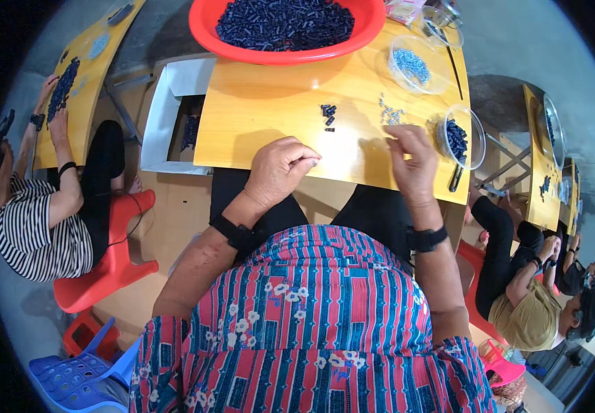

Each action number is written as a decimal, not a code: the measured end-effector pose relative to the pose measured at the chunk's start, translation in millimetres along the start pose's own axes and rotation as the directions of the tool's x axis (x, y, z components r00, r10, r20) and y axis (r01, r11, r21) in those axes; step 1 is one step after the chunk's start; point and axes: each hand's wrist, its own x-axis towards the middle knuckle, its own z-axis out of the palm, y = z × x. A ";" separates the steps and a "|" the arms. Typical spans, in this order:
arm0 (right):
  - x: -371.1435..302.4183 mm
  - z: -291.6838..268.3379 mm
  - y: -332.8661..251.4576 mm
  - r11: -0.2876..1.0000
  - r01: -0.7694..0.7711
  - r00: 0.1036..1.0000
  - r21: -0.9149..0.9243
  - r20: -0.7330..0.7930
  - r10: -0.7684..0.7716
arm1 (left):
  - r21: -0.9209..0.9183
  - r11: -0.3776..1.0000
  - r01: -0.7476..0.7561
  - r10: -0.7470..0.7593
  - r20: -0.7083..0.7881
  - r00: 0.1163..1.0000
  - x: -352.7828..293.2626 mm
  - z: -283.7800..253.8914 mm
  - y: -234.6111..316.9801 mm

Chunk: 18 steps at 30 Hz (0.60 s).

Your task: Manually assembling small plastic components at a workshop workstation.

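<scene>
My left hand (279, 169) is closed in a pinch at the table's near edge; what its fingers hold, if anything, is too small to make out. My right hand (413, 162) is over the table's right part, fingers curved and thumb apart, with nothing visible in it. Just beyond its fingertips lie loose small silvery pieces (392, 113), perhaps screws. Between and beyond my hands sits a small group of short dark cylindrical parts (328, 112). Close to my right hand stands a clear round tub (477, 146) holding more dark parts (456, 140).
A red basin (287, 58) heaped with dark parts stands at the far edge. Another clear tub (438, 82) holds silvery pieces. A black pen-like tool (456, 178) lies by the right edge. An open white box (158, 141) adjoins the table's left. Other people work at tables on both sides.
</scene>
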 end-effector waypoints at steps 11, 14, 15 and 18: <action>36.6 53.1 -15.3 0.975 0.181 0.965 -0.132 0.215 -0.151 | -0.003 1.000 0.021 -0.021 0.043 0.999 -0.2 -2.4 9.2; 40.9 50.0 -15.2 0.969 0.178 0.943 -0.170 0.311 -0.118 | 0.002 1.000 -0.009 0.009 0.039 0.999 -1.4 -1.8 10.0; 41.9 50.0 -14.4 0.973 0.164 0.939 -0.165 0.327 -0.103 | 0.019 1.000 -0.021 0.020 0.037 0.999 -1.4 -1.6 10.0; 42.9 51.2 -10.2 0.969 0.153 0.933 -0.192 0.351 -0.078 | 0.020 1.000 -0.005 0.004 0.045 0.999 -1.7 -1.8 10.5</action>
